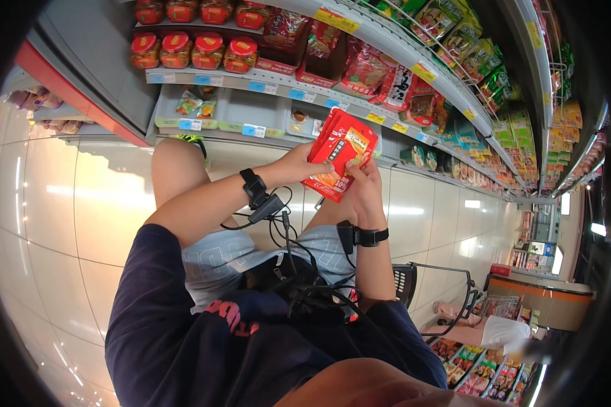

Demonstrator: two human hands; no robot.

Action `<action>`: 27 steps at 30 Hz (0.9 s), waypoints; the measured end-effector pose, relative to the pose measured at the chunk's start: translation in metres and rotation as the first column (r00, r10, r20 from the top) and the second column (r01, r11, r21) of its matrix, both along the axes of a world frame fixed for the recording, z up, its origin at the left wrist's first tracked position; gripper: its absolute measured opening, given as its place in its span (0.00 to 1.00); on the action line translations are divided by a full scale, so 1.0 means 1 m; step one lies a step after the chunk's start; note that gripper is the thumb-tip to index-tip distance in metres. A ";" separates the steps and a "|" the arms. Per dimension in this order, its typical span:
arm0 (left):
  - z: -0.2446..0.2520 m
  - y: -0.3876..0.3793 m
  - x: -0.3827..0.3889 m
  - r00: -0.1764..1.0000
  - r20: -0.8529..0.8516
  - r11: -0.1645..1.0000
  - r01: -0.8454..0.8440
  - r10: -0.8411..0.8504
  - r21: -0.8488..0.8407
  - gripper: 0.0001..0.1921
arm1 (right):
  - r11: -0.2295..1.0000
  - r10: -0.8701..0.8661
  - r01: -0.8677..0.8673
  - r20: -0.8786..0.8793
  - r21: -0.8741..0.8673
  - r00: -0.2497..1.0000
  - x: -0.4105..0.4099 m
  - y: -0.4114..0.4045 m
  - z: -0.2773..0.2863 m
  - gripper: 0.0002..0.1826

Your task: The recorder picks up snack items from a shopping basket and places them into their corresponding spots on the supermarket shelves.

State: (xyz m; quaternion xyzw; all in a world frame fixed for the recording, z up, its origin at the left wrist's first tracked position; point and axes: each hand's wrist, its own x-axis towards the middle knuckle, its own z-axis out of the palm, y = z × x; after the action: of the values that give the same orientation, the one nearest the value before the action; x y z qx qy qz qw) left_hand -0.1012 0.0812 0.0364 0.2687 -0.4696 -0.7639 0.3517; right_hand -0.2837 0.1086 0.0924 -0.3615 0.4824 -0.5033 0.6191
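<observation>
A small stack of red food pouches [354, 145] with printed writing is held up in front of the shelves. My left hand [300, 165] grips the pouches from the left, its thumb lying across the front. From the lower right, my right hand [365, 185] pinches their edge, thumb on the printed face. Both wrists wear black straps with small devices, and black cables [290, 239] hang between them over my lap. Just behind the pouches is the bottom shelf's grey tray [254, 109], partly hidden by them.
Red-lidded jars [207, 51] line the shelf ahead, beside red cartons [321, 76] of pouches. Hanging green packets [494, 84] fill the upper right. A black shopping basket [405, 285] stands to my right on the tiled floor [433, 219]. Farther right, a person [499, 333] is near a metal cart [499, 305].
</observation>
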 end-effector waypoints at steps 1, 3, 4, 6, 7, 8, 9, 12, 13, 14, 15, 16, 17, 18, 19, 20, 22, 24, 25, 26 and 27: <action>0.001 0.000 0.001 1.000 0.001 1.000 -0.002 0.002 0.000 0.24 | 1.000 -0.014 0.014 0.018 -0.003 1.000 0.000 0.000 -0.002 0.23; 0.010 0.001 0.004 0.992 0.118 0.995 -0.027 0.038 -0.098 0.24 | 0.999 -0.035 0.035 0.016 -0.018 0.999 -0.001 -0.002 -0.009 0.23; 0.015 0.002 0.004 0.992 0.117 0.995 -0.027 0.038 -0.096 0.24 | 0.998 -0.059 0.059 0.013 -0.032 0.998 -0.002 -0.002 -0.011 0.23; 0.022 0.006 0.003 0.946 0.296 0.989 -0.106 0.132 -0.104 0.23 | 0.996 -0.086 0.086 -0.008 -0.034 0.996 0.000 -0.002 -0.014 0.23; 0.018 0.008 0.001 0.946 0.297 0.989 -0.108 0.134 -0.102 0.23 | 0.993 -0.114 0.113 -0.028 -0.037 0.993 0.002 -0.002 -0.015 0.24; 0.011 0.009 -0.002 0.934 0.279 0.967 -0.177 0.224 -0.182 0.23 | 0.993 -0.113 0.112 -0.029 -0.035 0.993 0.004 -0.002 -0.015 0.24; 0.009 0.010 -0.003 0.915 0.257 0.935 -0.243 0.310 -0.260 0.23 | 0.993 -0.111 0.110 -0.024 -0.043 0.994 0.006 -0.003 -0.015 0.22; 0.005 0.008 -0.004 0.883 0.205 0.868 -0.328 0.422 -0.372 0.22 | 0.993 -0.106 0.101 -0.084 -0.053 0.991 0.012 -0.004 -0.014 0.21; 0.005 0.006 -0.003 0.884 0.207 0.870 -0.326 0.420 -0.371 0.22 | 0.994 -0.100 0.093 -0.150 -0.057 0.984 0.013 -0.004 -0.014 0.20; 0.005 0.003 -0.001 0.902 0.230 0.907 -0.290 0.366 -0.304 0.21 | 0.994 -0.102 0.095 -0.149 -0.055 0.984 0.016 -0.004 -0.013 0.20; 0.005 0.000 0.001 0.918 0.249 0.938 -0.253 0.310 -0.235 0.20 | 0.994 -0.100 0.095 -0.109 -0.051 0.989 0.019 -0.004 -0.012 0.22; 0.004 -0.001 0.000 0.917 0.251 0.939 -0.251 0.308 -0.235 0.20 | 0.994 -0.098 0.095 -0.069 -0.048 0.993 0.021 -0.004 -0.012 0.23; 0.003 -0.003 0.000 0.935 0.213 0.950 -0.242 0.283 -0.198 0.20 | 0.994 -0.099 0.096 -0.067 -0.047 0.993 0.019 -0.005 -0.012 0.23; 0.003 -0.005 0.000 0.949 0.178 0.959 -0.231 0.259 -0.161 0.20 | 0.995 -0.093 0.093 -0.021 -0.030 0.995 0.018 -0.004 -0.013 0.22; 0.003 -0.008 0.002 0.949 0.184 0.960 -0.230 0.258 -0.161 0.20 | 0.996 -0.088 0.089 0.026 -0.015 0.996 0.016 -0.004 -0.014 0.22; 0.003 -0.013 0.004 0.943 0.188 0.961 -0.258 0.274 -0.104 0.19 | 0.996 -0.089 0.090 0.033 -0.013 0.995 0.013 -0.006 -0.016 0.22; -0.003 -0.029 0.006 0.924 0.167 0.939 -0.339 0.345 -0.059 0.19 | 0.998 -0.049 0.046 0.079 0.037 0.996 0.005 -0.008 -0.018 0.19; -0.009 -0.052 0.015 0.868 0.137 0.876 -0.459 0.478 -0.149 0.19 | 0.998 -0.005 0.002 0.049 0.065 0.999 -0.002 -0.009 -0.018 0.17; -0.010 -0.065 0.022 0.792 0.085 0.785 -0.574 0.604 -0.232 0.20 | 0.995 0.048 -0.049 0.014 0.092 0.999 -0.006 -0.011 -0.019 0.16; -0.014 -0.080 0.031 0.719 0.155 0.725 -0.615 0.677 -0.310 0.20 | 0.995 0.042 -0.044 0.027 0.088 0.999 -0.010 -0.011 -0.024 0.16; -0.019 -0.094 0.042 0.631 0.216 0.658 -0.642 0.745 -0.394 0.20 | 0.993 0.054 -0.057 0.034 0.102 0.998 -0.015 -0.009 -0.035 0.15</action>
State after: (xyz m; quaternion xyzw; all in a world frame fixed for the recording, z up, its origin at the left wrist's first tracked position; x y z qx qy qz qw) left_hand -0.0596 -0.0131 0.0178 0.5118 -0.4865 -0.4295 0.5629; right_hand -0.2989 0.0997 0.0570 -0.3345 0.4879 -0.4659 0.6580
